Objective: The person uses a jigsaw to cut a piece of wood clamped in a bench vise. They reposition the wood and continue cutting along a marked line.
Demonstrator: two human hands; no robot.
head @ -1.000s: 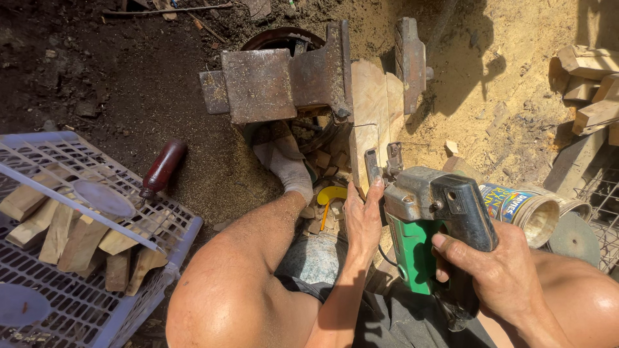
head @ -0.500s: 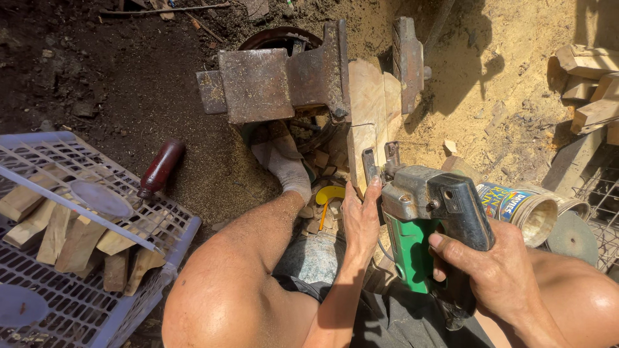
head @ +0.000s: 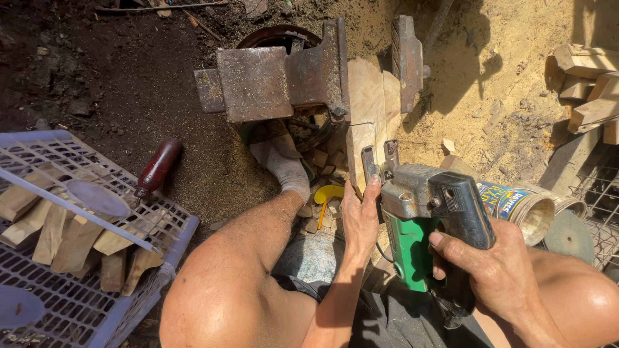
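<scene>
Two bare hands work a green and black jigsaw [head: 429, 222] against a pale wooden board [head: 367, 122] clamped upright in a rusty iron vise [head: 277, 77], seen from above by a person seated on sandy, sawdust-strewn ground. The right hand [head: 496, 270] wraps its fingers closed around the saw's black rear handle. The left hand [head: 360, 216] lies flat with fingers together and extended, pressed against the near end of the board just beside the saw's metal shoe; it grips nothing.

The step in hand looks like the start of a cut into the board's near edge (the saw's front sits right at the wood). The next move, as a judgement, calls for a steady forward push along the board while the left fingers keep clear of the blade line.

To the left sits a pale plastic crate [head: 167, 225] holding cut wooden wedges, with a dark red tool handle [head: 158, 169] lying just beyond it. A printed tin can [head: 516, 206] lies on its side beside the saw, and stacked wood offcuts [head: 590, 84] sit at far right.

The blade itself is hidden behind the saw body, so whether it touches wood cannot be told. The trigger finger is out of sight, and the crate is cut off by the frame.
</scene>
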